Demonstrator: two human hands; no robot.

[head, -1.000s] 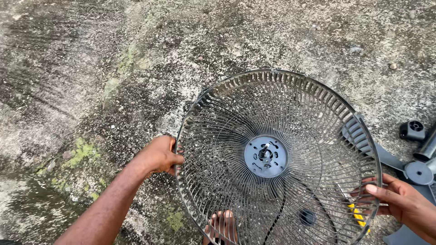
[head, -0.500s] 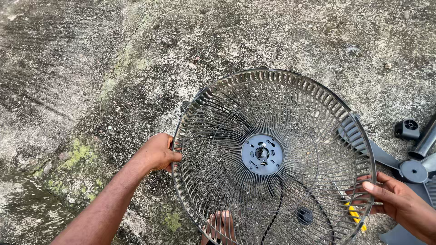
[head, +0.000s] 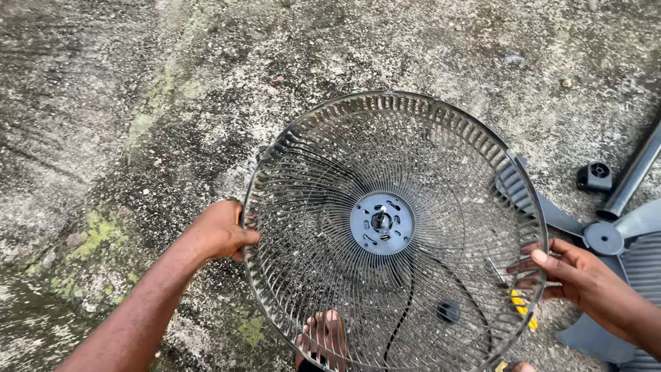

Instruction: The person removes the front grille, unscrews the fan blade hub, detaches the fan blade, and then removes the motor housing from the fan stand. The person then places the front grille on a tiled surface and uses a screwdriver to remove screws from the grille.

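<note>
Head view: my left hand [head: 219, 233] is closed on the left rim of the grille [head: 396, 231] and my right hand [head: 575, 272] pinches its right rim, so both hold it just above the floor [head: 138, 103], over my foot [head: 322, 337]. I judge I'm handling the loose grille; the next move calls for an even two-handed grip. Its dished open side faces up at me; being round, it has no long axis. A blade [head: 609, 238] lies right.

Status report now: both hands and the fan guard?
Left hand and right hand grip opposite rims of wire fan guard. Fan blade lies beside it.
</note>
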